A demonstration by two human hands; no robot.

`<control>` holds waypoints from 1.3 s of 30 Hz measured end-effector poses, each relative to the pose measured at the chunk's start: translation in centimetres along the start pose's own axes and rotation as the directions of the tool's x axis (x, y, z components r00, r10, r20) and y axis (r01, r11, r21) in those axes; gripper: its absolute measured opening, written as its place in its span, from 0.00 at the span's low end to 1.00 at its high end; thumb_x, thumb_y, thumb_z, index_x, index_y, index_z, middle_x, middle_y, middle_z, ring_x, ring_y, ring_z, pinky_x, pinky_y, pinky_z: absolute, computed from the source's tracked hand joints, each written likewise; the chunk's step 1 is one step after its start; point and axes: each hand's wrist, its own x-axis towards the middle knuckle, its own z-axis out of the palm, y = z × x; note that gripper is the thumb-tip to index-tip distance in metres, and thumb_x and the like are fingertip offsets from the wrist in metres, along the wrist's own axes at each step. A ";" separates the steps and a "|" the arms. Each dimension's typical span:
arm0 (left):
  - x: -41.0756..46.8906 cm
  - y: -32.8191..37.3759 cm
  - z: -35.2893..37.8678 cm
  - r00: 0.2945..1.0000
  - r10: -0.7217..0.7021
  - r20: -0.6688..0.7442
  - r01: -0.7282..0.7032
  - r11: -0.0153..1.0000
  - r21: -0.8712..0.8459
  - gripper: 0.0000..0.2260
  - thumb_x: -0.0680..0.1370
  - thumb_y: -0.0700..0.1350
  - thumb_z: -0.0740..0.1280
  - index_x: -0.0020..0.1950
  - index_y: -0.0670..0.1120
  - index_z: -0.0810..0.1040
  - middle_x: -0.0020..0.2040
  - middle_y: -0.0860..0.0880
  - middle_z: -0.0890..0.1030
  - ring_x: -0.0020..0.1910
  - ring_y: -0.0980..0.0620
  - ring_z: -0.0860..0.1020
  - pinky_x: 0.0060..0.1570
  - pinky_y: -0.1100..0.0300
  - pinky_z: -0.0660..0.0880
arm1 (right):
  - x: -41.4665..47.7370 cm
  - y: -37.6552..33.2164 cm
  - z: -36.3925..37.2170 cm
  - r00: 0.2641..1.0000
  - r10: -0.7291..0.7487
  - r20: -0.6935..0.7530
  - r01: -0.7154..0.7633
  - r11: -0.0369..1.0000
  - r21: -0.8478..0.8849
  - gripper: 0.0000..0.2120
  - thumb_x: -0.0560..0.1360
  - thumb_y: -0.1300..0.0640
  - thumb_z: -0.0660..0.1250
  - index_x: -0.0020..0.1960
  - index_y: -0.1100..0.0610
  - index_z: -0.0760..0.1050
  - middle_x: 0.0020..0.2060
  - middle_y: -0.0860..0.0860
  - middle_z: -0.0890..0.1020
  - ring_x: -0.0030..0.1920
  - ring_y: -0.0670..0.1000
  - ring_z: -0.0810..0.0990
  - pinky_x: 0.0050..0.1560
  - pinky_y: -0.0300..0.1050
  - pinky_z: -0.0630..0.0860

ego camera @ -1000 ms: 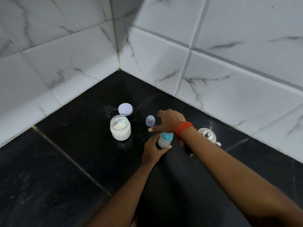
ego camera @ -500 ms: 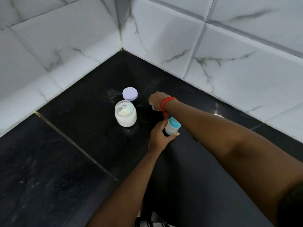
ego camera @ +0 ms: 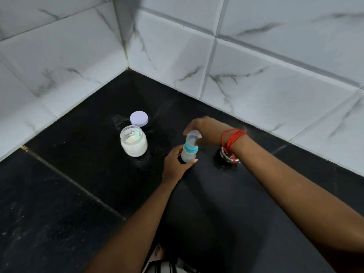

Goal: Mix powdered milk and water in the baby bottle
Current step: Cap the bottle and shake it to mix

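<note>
baby bottle [ego camera: 186,155]: upright, clasped in left grip [ego camera: 175,164]. clear cap [ego camera: 194,137]: pinched by right grip [ego camera: 206,130], just lifted from surface [ego camera: 78,184], now atop bottle above left grip. open powder jar [ego camera: 134,141]: left of both grips. judged: capping, then shaking.

Home kitchen corner, black stone counter [ego camera: 59,194], white marble-look wall tiles [ego camera: 275,95]; open powder jar [ego camera: 134,141], steel vessel [ego camera: 226,157]

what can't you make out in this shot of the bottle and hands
Head view only.
Baby bottle: fill level hidden by the left hand gripping it.
Clear cap: motion-blurred, pinched by the right hand; seated or not, unclear.
Steel object: mostly hidden behind the right wrist.
</note>
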 end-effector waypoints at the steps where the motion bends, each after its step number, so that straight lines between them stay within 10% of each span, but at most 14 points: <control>1: 0.0 0.1 0.0 1.000 0.000 0.004 0.000 1.000 0.007 0.26 0.69 0.52 0.83 0.64 0.50 0.79 0.61 0.53 0.83 0.60 0.55 0.81 0.62 0.51 0.80 | 0.0 -0.1 0.4 1.000 -0.003 0.005 0.003 1.000 -0.009 0.22 0.74 0.63 0.70 0.65 0.48 0.78 0.63 0.49 0.80 0.63 0.51 0.79 0.64 0.49 0.77; 15: -0.1 0.3 0.0 1.000 0.007 0.017 -0.007 1.000 0.009 0.25 0.70 0.52 0.82 0.64 0.51 0.79 0.60 0.54 0.83 0.59 0.57 0.80 0.61 0.52 0.80 | 0.9 -0.1 3.4 0.999 0.042 0.026 -0.038 0.993 -0.112 0.24 0.75 0.61 0.72 0.69 0.46 0.75 0.66 0.52 0.78 0.64 0.56 0.78 0.62 0.54 0.78; 20: -0.1 0.4 -0.2 0.999 -0.012 0.034 0.013 1.000 -0.024 0.23 0.70 0.52 0.82 0.62 0.55 0.79 0.58 0.57 0.83 0.58 0.59 0.80 0.61 0.53 0.80 | -0.3 1.3 5.7 0.984 0.106 -0.146 -0.062 0.958 0.280 0.32 0.70 0.59 0.75 0.71 0.48 0.72 0.63 0.49 0.80 0.62 0.50 0.79 0.65 0.48 0.76; 24: -0.1 0.3 -0.3 0.999 -0.030 0.045 0.032 0.998 -0.048 0.21 0.69 0.52 0.82 0.59 0.58 0.79 0.57 0.59 0.83 0.57 0.63 0.80 0.59 0.56 0.80 | -1.2 1.6 10.3 0.923 0.332 -0.193 -0.068 0.636 0.768 0.31 0.64 0.51 0.82 0.64 0.48 0.75 0.56 0.46 0.82 0.57 0.49 0.82 0.61 0.52 0.79; 33: -1.3 -2.8 -2.3 0.990 0.127 0.061 -0.136 0.971 0.195 0.38 0.75 0.60 0.76 0.80 0.47 0.67 0.78 0.50 0.70 0.79 0.52 0.64 0.77 0.56 0.63 | -0.6 -0.8 12.2 0.843 0.476 -0.251 0.191 0.171 0.967 0.15 0.76 0.53 0.73 0.60 0.55 0.77 0.50 0.52 0.82 0.52 0.49 0.81 0.59 0.53 0.78; 39: -3.3 -4.5 -4.6 0.989 0.144 -0.027 -0.085 0.718 0.691 0.41 0.81 0.72 0.55 0.83 0.43 0.60 0.84 0.43 0.61 0.84 0.45 0.56 0.82 0.45 0.56 | -2.1 0.3 9.0 0.973 0.223 -0.054 0.170 -0.543 0.822 0.26 0.76 0.34 0.64 0.62 0.53 0.73 0.54 0.56 0.79 0.63 0.62 0.74 0.64 0.75 0.67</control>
